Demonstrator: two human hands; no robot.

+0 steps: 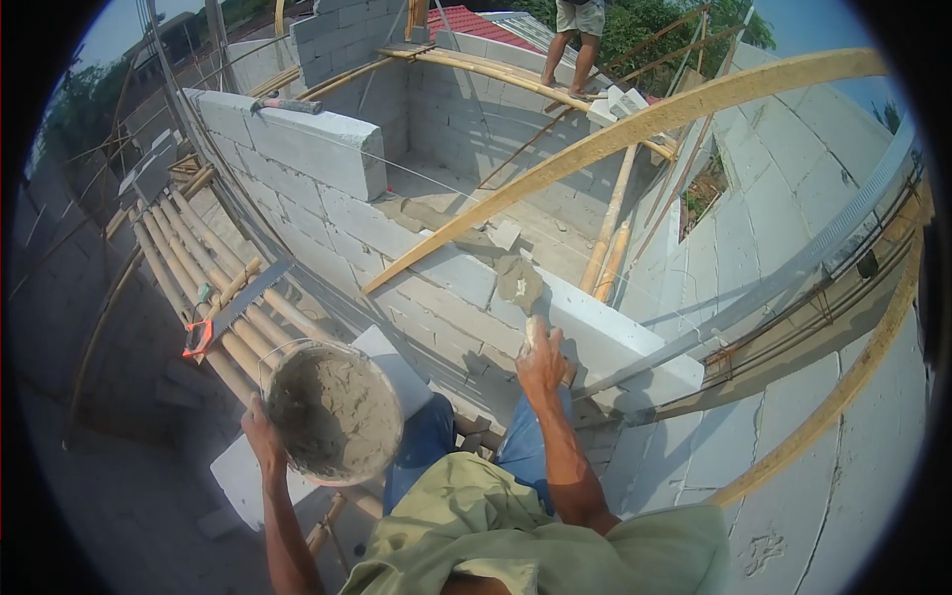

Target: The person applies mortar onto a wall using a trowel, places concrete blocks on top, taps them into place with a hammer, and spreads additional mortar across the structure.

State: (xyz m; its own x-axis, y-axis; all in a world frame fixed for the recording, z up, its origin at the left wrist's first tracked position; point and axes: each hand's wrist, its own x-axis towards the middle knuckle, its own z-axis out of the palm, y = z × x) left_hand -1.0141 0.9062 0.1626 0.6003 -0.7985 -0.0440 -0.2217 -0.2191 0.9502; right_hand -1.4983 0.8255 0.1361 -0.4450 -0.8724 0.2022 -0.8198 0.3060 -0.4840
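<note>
My left hand (264,436) grips the left rim of a round bucket (335,412) full of wet grey mortar. The bucket is tilted toward me above a white block. In my right hand (540,362) is the handle of a trowel (520,282), its blade covered with mortar and held over the top of the low block wall (456,273). Patches of mortar lie on the wall top to the left of the blade, with a small block piece (505,234) beside them.
A handsaw (238,309) with an orange handle lies on the bamboo scaffold (213,258) at left. A hammer (288,103) rests on the higher wall. A long wooden strip (615,139) crosses diagonally. Another person (575,50) stands on the far scaffold.
</note>
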